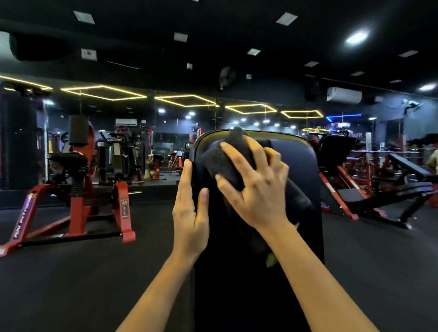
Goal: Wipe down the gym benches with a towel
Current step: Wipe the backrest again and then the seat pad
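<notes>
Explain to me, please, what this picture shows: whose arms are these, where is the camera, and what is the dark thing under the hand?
There is no machine here, only a person working in a gym. The one picture comes from a camera worn on the person's head, looking forward and down, so the two bare arms are the person's own. In front stands a black padded bench, tilted up. The right hand holds a bunched dark towel against the upper part of the pad, its fingers bent over the cloth. The left hand rests with straight fingers on the pad's left edge and holds nothing. On the floor to the left stands a red machine; to the right is a second bench.
</notes>
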`<state>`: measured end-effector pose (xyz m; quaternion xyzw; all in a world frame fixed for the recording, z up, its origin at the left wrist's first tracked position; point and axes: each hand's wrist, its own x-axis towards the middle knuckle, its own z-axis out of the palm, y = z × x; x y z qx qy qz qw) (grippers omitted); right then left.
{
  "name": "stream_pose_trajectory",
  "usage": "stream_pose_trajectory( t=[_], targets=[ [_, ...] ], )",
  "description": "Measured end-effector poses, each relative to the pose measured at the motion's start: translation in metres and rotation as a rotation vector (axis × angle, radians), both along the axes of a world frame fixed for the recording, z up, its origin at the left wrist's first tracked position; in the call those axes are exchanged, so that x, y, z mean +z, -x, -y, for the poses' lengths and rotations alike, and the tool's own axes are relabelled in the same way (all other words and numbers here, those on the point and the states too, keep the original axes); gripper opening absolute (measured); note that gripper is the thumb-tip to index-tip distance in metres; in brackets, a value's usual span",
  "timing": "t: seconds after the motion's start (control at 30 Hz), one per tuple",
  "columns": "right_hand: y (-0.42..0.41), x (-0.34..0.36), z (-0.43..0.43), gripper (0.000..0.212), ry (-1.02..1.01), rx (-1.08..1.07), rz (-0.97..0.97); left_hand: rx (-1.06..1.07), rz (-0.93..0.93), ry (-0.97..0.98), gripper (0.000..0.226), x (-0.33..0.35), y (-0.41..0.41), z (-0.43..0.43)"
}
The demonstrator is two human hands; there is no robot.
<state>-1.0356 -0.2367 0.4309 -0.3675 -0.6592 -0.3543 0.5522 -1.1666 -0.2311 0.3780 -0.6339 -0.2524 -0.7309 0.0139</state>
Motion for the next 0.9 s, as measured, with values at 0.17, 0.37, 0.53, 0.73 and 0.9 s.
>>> stream_pose_trajectory(
  t=[0.17,0.37,0.53,0.73,0.9],
  targets=[
    [-0.006,0.05,-0.004,0.055,0.136,-0.05,-0.191,0.007,-0.014,0.023,0.052,0.0,0.0,0.001],
    [-0.042,0.058,-0.008,0.051,0.397,-0.08,-0.615,-0.093,-0.011,0.118,0.055,0.003,0.005,0.013],
    [0.018,0.078,0.012,0.05,0.337,-0.151,-0.149,-0.123,-0.085,0.126,0.053,-0.008,0.015,0.021],
    [0.069,0.1,0.023,0.057,0.414,-0.302,0.174,-0.136,-0.17,0.161,0.057,-0.046,0.024,0.025],
    [0.091,0.076,0.03,0.051,0.319,-0.474,0.33,-0.196,-0.175,0.224,0.055,-0.08,0.027,0.031]
  ],
)
